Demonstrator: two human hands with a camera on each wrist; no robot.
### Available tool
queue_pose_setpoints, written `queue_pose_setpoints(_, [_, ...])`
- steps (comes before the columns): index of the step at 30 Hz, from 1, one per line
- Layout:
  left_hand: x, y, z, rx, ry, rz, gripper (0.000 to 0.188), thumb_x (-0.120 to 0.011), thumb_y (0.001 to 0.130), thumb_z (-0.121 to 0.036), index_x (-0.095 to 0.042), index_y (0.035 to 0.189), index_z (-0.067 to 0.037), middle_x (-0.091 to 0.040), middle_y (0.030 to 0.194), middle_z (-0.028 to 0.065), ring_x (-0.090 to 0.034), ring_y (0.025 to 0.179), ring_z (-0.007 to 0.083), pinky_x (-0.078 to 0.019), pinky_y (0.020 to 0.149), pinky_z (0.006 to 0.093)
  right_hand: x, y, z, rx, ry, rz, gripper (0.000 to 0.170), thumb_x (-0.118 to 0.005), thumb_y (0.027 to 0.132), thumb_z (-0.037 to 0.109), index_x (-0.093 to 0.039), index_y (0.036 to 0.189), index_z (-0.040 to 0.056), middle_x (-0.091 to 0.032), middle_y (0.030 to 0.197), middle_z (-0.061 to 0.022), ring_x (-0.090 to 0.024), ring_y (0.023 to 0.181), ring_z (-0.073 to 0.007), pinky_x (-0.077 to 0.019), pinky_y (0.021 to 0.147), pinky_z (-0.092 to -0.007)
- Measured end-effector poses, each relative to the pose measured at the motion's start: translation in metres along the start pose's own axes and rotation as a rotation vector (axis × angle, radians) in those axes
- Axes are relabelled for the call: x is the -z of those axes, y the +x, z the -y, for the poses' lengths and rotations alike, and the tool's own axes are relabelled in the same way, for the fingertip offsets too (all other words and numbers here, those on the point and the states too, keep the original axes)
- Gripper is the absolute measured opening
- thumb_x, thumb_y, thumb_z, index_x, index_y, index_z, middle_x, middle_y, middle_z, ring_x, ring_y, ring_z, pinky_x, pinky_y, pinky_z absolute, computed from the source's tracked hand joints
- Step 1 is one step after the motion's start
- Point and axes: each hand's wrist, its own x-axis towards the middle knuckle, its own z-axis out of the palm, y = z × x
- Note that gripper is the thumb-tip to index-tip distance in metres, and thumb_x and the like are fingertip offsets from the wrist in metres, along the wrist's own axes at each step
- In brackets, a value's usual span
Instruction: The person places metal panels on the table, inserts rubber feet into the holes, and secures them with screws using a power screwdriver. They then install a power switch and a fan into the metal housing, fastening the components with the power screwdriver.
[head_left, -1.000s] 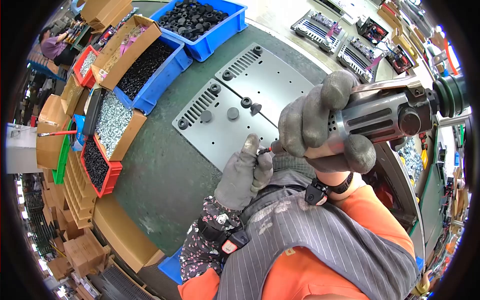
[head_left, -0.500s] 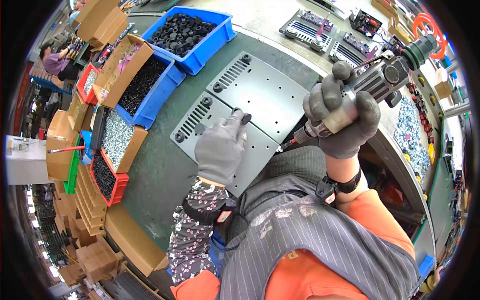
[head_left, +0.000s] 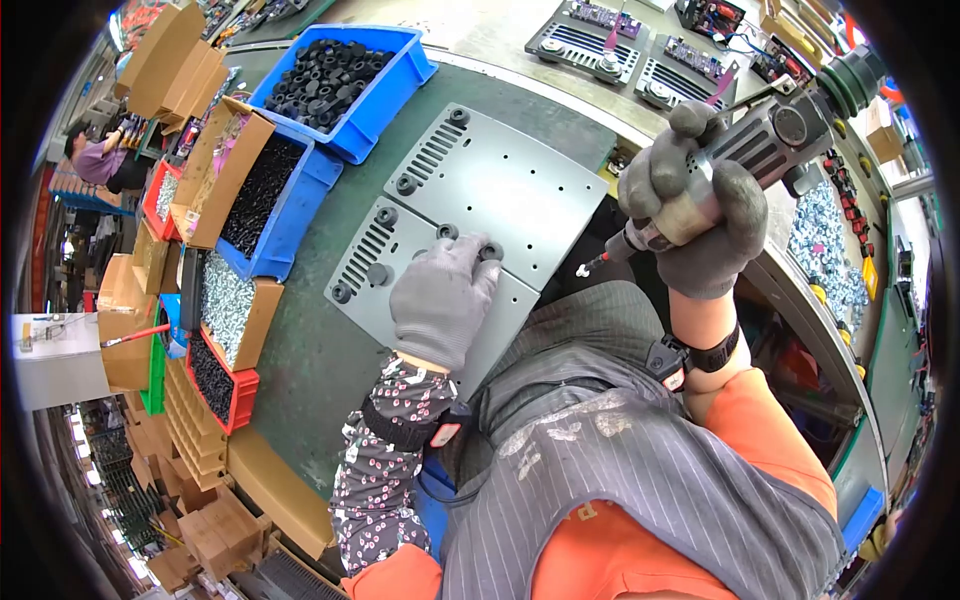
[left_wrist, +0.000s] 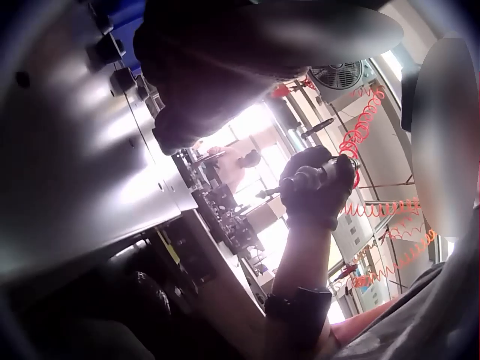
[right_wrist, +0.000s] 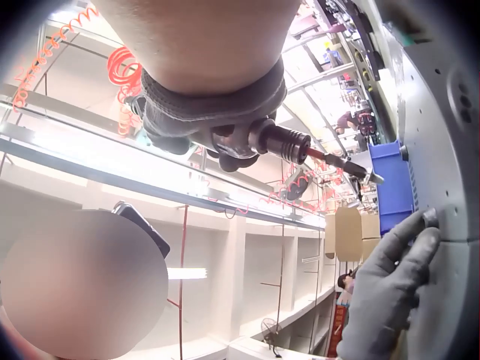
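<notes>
Two grey slotted metal plates [head_left: 500, 185] lie side by side on the green bench, with black ring-shaped rubber feet at their slotted ends. My gloved left hand [head_left: 440, 300] rests over the nearer plate, its thumb and finger pinching a rubber foot [head_left: 490, 251] against the metal. Another ring foot [head_left: 447, 232] sits just beyond the fingertips. An upturned rubber foot [head_left: 378, 274] lies left of the hand. In my gloved right hand [head_left: 695, 205] is a pneumatic screwdriver [head_left: 770, 145], gripped round its body. A silver screw [head_left: 583, 270] sits on its bit, off to the right of the plates.
Blue bins of rubber feet [head_left: 345, 130] and black screws [head_left: 310, 200] stand at the left. Nearer are a cardboard box of silver screws [head_left: 262, 320] and a red bin of dark screws [head_left: 243, 400]. Slotted assemblies [head_left: 585, 50] lie on the far bench.
My left hand has moved from the screwdriver's tip to the plate and turned the tilted foot flat there. The right hand has drawn the screwdriver away to the right, a screw on its bit.
</notes>
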Motion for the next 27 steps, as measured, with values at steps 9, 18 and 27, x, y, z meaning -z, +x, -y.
queue_pose_setpoints(9, [-0.031, 0.069, -0.039, -0.124, -0.380, 0.040, 0.030, -0.065, 0.079, -0.024, -0.065, 0.105, -0.008, -0.066, 0.086, 0.0138, -0.063, 0.076, 0.0219, -0.0488, 0.070, 0.0300, 0.031, 0.037, -0.005, 0.096, -0.261, -0.047, 0.038, -0.053, 0.080, 0.019, -0.048, 0.110, -0.0041, -0.055, 0.073, -0.0106, -0.056, 0.063, -0.0210, -0.0465, 0.057, -0.0320])
queue_pose_setpoints(18, [-0.044, 0.085, -0.061, -0.086, -0.387, 0.121, 0.029, -0.062, 0.082, -0.034, -0.065, 0.101, -0.013, -0.065, 0.093, 0.0105, -0.062, 0.087, 0.0274, -0.0482, 0.077, 0.0372, 0.027, 0.052, -0.030, -0.016, -0.378, -0.009, 0.039, -0.059, 0.075, 0.013, -0.051, 0.109, -0.0046, -0.057, 0.075, -0.0109, -0.059, 0.064, -0.0198, -0.0486, 0.059, -0.0308])
queue_pose_setpoints(27, [-0.032, 0.086, -0.065, -0.113, -0.350, 0.063, 0.028, -0.063, 0.082, -0.029, -0.064, 0.099, -0.008, -0.065, 0.087, 0.0108, -0.063, 0.082, 0.0237, -0.0488, 0.071, 0.0345, 0.026, 0.058, -0.036, -0.168, -0.432, 0.082, 0.026, -0.057, 0.072, 0.006, -0.052, 0.097, -0.0008, -0.057, 0.072, -0.0104, -0.058, 0.061, -0.0193, -0.0482, 0.056, -0.0308])
